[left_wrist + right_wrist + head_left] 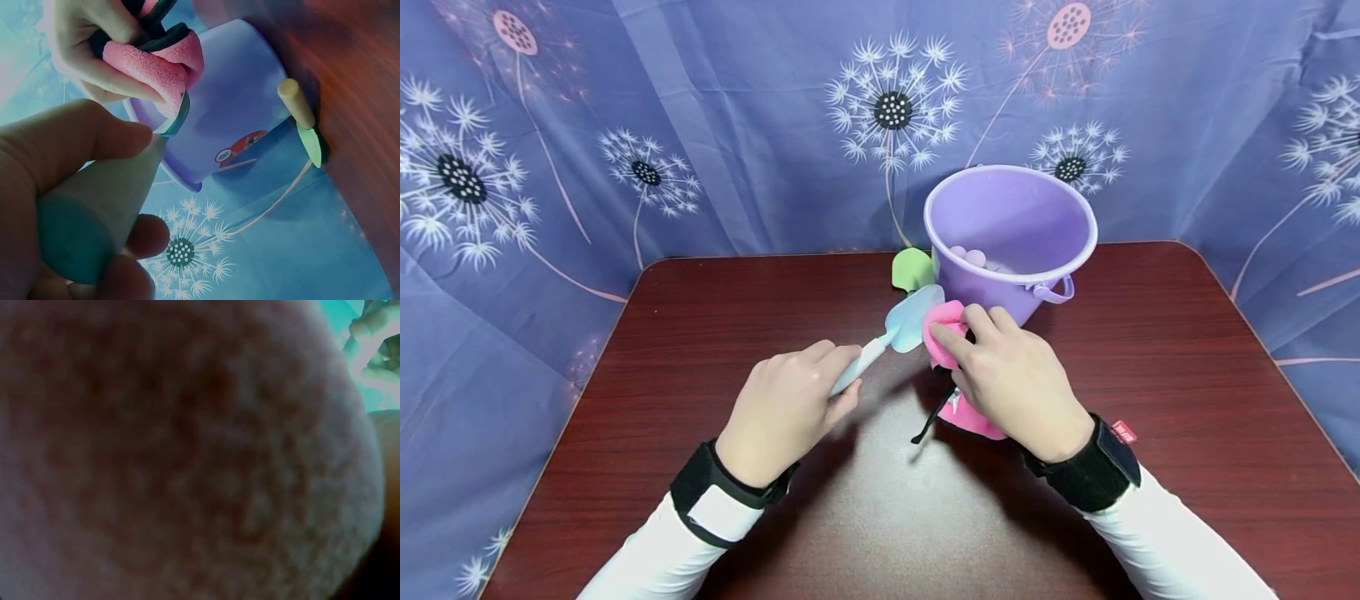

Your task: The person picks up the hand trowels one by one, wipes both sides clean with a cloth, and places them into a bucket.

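Note:
My left hand [786, 404] grips the pale handle of a small garden trowel [912, 317] with a light blue blade. Its handle end looks teal in the left wrist view. My right hand [1022, 383] pinches a pink cloth [943, 333] with black edging, and part of the cloth [150, 69] is folded against the blade's tip. More of it, with a black cord, hangs below the right fingers. In the right wrist view, the blurred cloth [187, 456] fills most of the picture, with the left hand [378, 344] at the upper right.
Behind the hands stands a purple bucket [1000, 293] with several small pale balls [974, 257] inside. A second trowel, with a green blade [912, 268] and wooden handle [297, 105], is beside it. A blue dandelion-print curtain [760, 125] surrounds the dark red wooden table [700, 333].

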{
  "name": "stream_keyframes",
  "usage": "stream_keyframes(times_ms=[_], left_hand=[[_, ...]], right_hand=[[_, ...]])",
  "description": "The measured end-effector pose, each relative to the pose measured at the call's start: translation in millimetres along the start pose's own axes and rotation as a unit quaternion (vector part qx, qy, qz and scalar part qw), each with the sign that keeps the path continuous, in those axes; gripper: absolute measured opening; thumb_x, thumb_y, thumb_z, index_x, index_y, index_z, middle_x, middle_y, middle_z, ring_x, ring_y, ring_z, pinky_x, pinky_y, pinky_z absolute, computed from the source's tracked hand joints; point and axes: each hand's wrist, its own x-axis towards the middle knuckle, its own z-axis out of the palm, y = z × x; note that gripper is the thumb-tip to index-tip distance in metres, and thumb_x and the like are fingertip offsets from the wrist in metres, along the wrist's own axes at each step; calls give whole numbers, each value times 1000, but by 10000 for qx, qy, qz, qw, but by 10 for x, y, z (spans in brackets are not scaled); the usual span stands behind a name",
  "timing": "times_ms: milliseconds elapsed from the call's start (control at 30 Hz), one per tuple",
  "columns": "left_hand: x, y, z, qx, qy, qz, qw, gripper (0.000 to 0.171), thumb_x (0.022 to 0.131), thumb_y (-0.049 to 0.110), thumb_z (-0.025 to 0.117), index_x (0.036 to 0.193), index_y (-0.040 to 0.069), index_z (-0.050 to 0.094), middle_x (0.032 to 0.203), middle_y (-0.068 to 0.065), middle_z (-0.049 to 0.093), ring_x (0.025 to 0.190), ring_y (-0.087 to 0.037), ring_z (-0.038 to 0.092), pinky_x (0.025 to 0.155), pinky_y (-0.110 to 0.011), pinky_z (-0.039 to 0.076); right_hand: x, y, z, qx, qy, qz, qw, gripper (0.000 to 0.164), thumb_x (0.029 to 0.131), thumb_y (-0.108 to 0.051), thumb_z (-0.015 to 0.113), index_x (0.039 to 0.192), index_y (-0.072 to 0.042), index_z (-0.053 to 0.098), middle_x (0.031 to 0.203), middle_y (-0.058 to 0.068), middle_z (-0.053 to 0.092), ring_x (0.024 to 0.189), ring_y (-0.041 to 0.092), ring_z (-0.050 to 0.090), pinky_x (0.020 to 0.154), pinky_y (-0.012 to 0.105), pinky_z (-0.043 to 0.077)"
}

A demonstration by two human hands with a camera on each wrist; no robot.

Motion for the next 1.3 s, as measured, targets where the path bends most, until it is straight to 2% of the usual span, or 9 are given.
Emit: stream_keyframes(times_ms=[300,467,633,933,1300], left_hand=[[-4,68,88,217,209,129,9995,29,79,9,86,103,6,72,71,1,52,50,-14,46,43,-34,45],[-6,80,108,266,232,192,9992,29,78,8,86,103,5,70,71,0,52,51,-15,47,43,-34,44],[-5,87,116,306,264,227,9989,29,79,8,85,103,5,69,71,-1,51,50,-16,46,43,-34,43],[-11,99,125,446,259,275,9983,30,80,10,85,105,5,69,73,-1,53,51,-18,51,42,-34,42],[-14,85,110,354,266,255,9987,29,79,10,85,105,6,71,72,0,54,51,-16,48,42,-33,43]], right_hand=[[-13,-113,41,120,-240,-218,9994,34,85,-13,81,117,-15,71,93,8,48,74,26,43,46,33,38],[-17,-139,36,313,-391,-301,9983,45,80,-13,85,123,-16,72,96,8,50,75,25,44,48,32,39],[-10,-152,26,578,-493,-240,9968,51,77,-14,87,126,-17,74,103,7,54,78,24,47,49,33,43],[2,-161,0,1182,-583,-142,9912,48,78,-11,87,123,-17,74,113,4,57,87,23,54,53,35,51],[19,-156,-50,1430,-320,2,9892,58,76,-7,88,131,-18,73,113,7,59,90,24,56,57,36,53]])
